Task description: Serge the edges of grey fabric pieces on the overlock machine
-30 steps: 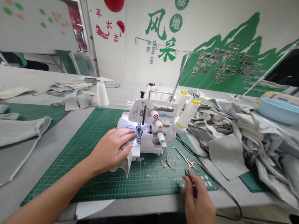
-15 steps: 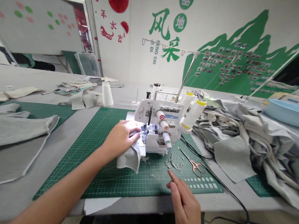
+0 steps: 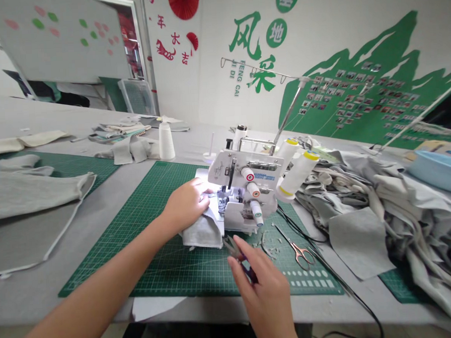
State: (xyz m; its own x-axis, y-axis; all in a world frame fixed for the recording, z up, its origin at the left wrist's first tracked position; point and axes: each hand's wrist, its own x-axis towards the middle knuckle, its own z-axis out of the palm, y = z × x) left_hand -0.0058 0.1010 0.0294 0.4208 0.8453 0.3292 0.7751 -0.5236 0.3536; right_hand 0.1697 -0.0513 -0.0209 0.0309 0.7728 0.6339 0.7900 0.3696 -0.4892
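Observation:
A white overlock sewing machine (image 3: 245,188) stands on a green cutting mat (image 3: 147,264), its lamp lit. My left hand (image 3: 187,204) presses a piece of grey fabric (image 3: 202,233) on the machine's bed, left of the presser foot; the fingertips are partly lost in the glare. My right hand (image 3: 263,280) is closed around small thread snips (image 3: 234,247) with a dark purple handle. Their blades point up and left, beside the fabric's lower right corner; I cannot tell whether they touch it.
Scissors (image 3: 300,253) with copper-coloured handles lie on the mat by black cables (image 3: 288,221) and fabric scraps. A large heap of grey fabric (image 3: 361,232) covers the right side, near a blue basin (image 3: 443,170). Grey fabric pieces (image 3: 38,194) lie left; a white thread cone (image 3: 166,142) stands behind.
My right hand has moved up and left towards the fabric, and the snips now show in it. The fabric's hanging corner has shifted and lies flatter. My left hand stays on the fabric.

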